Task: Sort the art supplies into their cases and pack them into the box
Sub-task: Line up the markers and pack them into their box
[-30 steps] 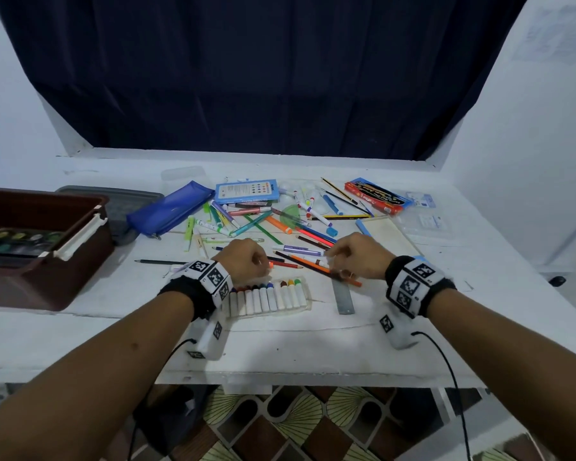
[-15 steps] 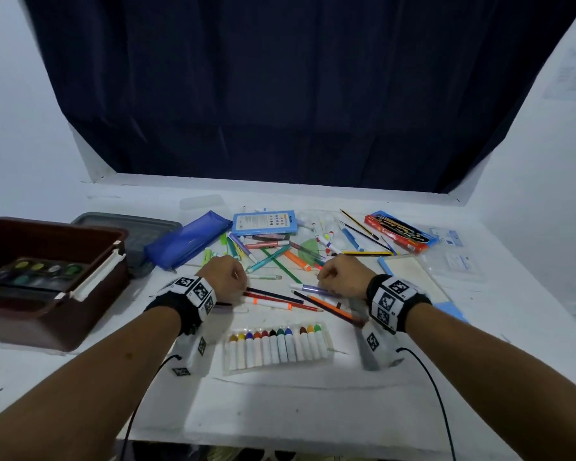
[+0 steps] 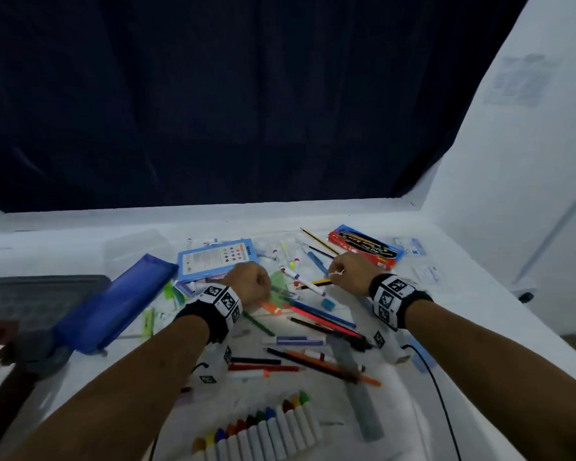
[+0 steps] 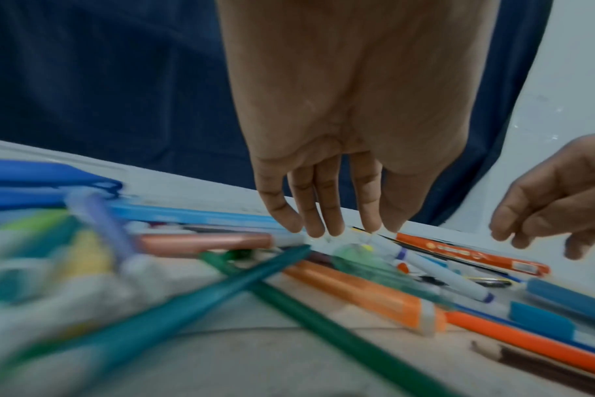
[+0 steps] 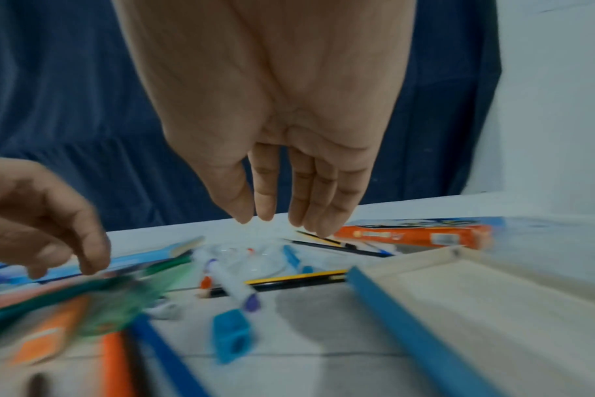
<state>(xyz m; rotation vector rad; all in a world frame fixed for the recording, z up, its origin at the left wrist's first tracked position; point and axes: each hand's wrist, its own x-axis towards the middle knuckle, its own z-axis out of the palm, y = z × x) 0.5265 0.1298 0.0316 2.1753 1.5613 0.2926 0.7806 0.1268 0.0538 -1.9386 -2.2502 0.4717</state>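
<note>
Both hands hovering over the marker pile (image 3: 300, 294); left hand (image 4: 330, 188) and right hand (image 5: 282, 174) fingers extended, loosely together, holding nothing. Better grabbing same-type markers together, avoiding scatter.

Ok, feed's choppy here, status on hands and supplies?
Left hand and right hand open, holding nothing. Pens and pencils loose on table. Blue pouch unfilled. Nothing blocking.

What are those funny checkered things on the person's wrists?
Each bare forearm wears a black wristband covered with white squares carrying black pixel-like code markings. A small white camera block hangs under each wrist, also marked, with a thin black cable trailing back. No sleeves or gloves show.
</note>
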